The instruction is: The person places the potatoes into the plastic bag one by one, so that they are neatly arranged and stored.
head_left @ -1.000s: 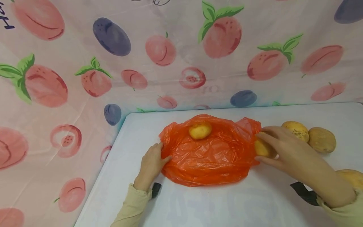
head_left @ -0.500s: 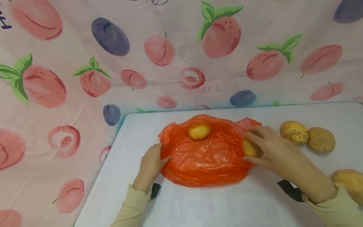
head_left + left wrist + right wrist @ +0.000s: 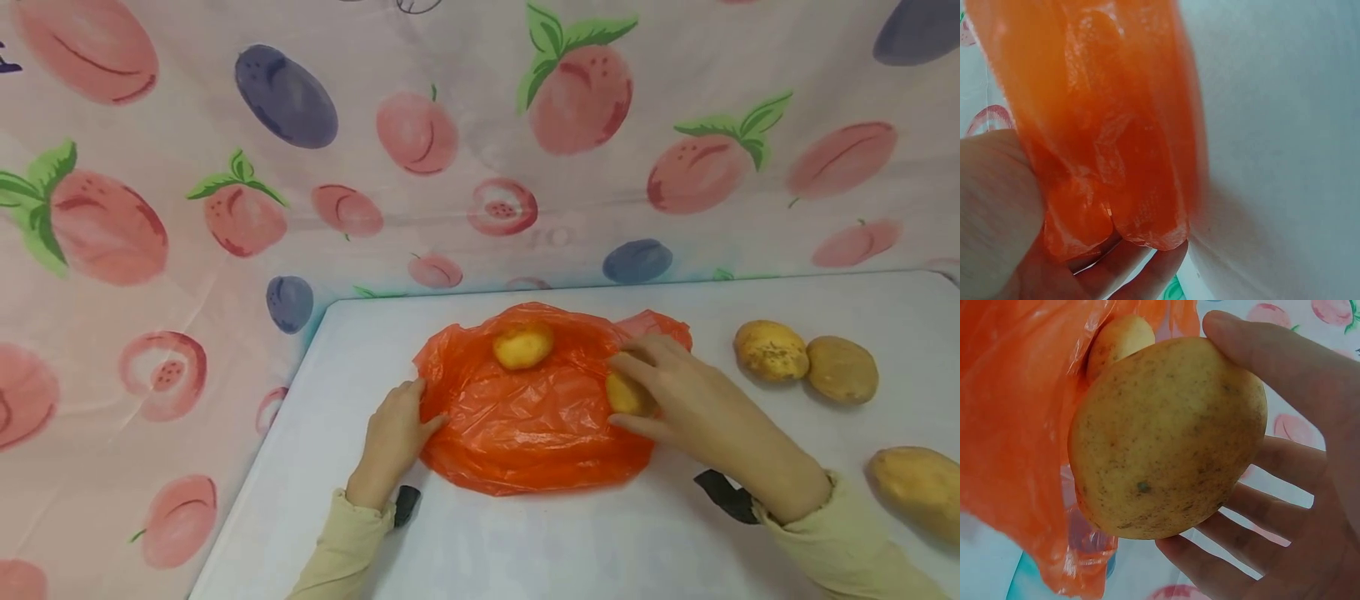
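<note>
Orange, the bag [image 3: 525,417] is looking flimsy, the left grip [image 3: 392,435] pinching its edge; the right grip [image 3: 686,400] is clasping a potato [image 3: 1166,440], probably firm, weighty, best cupped round its sides.

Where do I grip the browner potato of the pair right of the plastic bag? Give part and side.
Likely pinch the browner potato across its rounded near and far flanks, coming from the right: its left end crowds the yellower potato, while its right end stands free.
</note>
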The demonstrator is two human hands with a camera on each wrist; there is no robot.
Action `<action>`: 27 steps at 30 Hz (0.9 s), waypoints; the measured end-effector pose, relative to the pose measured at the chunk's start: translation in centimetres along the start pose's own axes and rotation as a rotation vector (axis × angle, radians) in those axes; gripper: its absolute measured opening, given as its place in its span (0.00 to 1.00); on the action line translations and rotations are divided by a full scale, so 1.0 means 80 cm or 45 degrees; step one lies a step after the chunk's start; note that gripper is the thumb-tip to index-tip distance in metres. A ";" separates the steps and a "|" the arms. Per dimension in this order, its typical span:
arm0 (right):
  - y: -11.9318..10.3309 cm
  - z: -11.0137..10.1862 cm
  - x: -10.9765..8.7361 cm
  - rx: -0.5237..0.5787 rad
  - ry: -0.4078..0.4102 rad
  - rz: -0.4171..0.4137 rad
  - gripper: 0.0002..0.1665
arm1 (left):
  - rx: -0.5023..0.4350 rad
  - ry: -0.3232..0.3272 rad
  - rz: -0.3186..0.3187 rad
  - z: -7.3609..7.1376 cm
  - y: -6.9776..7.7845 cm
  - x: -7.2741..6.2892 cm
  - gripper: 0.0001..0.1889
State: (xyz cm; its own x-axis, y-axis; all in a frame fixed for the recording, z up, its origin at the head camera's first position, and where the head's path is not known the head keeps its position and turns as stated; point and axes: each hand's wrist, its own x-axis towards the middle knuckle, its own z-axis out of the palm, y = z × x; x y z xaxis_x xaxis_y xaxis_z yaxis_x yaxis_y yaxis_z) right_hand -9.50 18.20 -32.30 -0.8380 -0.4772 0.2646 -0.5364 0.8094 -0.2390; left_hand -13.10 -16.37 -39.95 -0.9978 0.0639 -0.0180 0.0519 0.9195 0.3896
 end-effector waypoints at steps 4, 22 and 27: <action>-0.004 0.004 0.006 0.011 -0.025 0.010 0.34 | 0.003 0.001 0.002 0.000 0.000 0.000 0.35; -0.019 0.031 0.031 0.038 -0.034 -0.072 0.33 | -0.017 -0.021 -0.018 -0.001 0.001 0.002 0.35; -0.024 0.036 0.036 0.048 -0.058 -0.061 0.33 | -0.019 -0.018 -0.027 0.000 0.002 0.000 0.35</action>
State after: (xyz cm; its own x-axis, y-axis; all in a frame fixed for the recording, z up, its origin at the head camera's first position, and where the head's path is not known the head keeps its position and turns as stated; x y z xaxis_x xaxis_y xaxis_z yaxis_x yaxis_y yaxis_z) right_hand -11.19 14.31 -33.77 -0.8145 -0.5308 0.2343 -0.5787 0.7723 -0.2620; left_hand -13.12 -16.25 -39.87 -0.9980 0.0498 -0.0393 0.0298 0.9148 0.4028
